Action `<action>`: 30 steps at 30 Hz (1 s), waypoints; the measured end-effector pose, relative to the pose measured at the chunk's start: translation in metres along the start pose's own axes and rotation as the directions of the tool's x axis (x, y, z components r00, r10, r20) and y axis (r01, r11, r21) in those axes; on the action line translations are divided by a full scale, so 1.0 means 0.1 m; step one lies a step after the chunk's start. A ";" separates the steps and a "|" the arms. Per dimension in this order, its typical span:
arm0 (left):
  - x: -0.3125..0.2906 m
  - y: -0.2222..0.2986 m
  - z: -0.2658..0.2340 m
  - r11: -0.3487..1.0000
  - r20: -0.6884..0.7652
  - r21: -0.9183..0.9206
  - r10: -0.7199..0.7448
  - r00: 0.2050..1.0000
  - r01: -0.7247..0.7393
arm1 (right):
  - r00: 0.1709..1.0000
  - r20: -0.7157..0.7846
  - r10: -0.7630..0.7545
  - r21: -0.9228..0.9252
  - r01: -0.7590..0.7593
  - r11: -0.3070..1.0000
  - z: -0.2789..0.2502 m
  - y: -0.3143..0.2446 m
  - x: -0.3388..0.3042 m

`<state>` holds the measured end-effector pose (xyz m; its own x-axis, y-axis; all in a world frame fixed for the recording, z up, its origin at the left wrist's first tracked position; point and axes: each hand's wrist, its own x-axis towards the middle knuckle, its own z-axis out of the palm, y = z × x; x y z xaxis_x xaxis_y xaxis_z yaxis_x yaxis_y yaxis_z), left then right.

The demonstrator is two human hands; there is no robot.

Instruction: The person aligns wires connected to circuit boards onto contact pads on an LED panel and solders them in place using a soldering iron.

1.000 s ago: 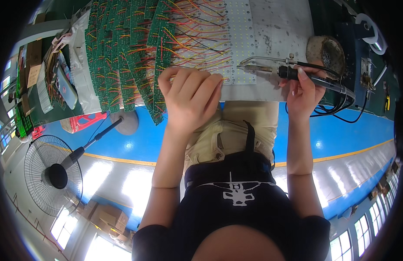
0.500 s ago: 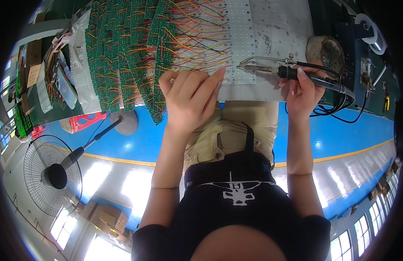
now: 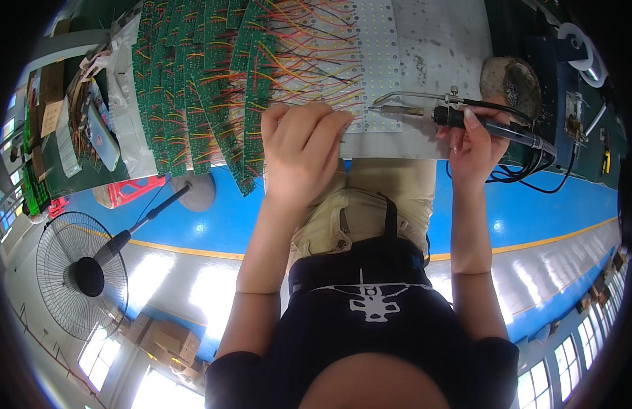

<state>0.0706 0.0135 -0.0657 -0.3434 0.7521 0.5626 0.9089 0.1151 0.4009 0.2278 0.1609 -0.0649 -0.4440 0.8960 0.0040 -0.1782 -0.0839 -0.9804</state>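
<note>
Left hand (image 3: 299, 153) lies palm down, fingers curled over the near edge of the white LED panel (image 3: 377, 48) and the red and yellow wires (image 3: 309, 68), fingertips pressing there; whether it pinches a wire cannot be told. Right hand (image 3: 473, 146) is closed around the black handle of a soldering iron (image 3: 459, 117), tip pointing left, just beside the left fingertips over the panel's near edge. Panel sits on the grey counter (image 3: 445, 41), middle far. Rows of green circuit boards (image 3: 193, 88) fan out overlapping to the left of the panel, wires running from them onto it. Round dirty sponge holder (image 3: 510, 78) far right of the iron. Black cable (image 3: 527, 174) loops off the handle, right. Standing fan (image 3: 80, 273) on the floor, near left. Red plastic piece (image 3: 135, 187) below the counter edge, left.
</note>
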 end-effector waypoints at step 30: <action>0.09 0.09 -0.03 0.988 0.036 0.146 0.036 0.999 -0.041 | 1.000 0.001 -0.006 -0.042 0.006 0.999 0.08 -0.03 -0.02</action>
<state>0.0749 0.0192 -0.0554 -0.3015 0.7789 0.5500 0.9470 0.1777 0.2675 0.2227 0.1560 -0.0601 -0.4441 0.8959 0.0099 -0.1436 -0.0603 -0.9878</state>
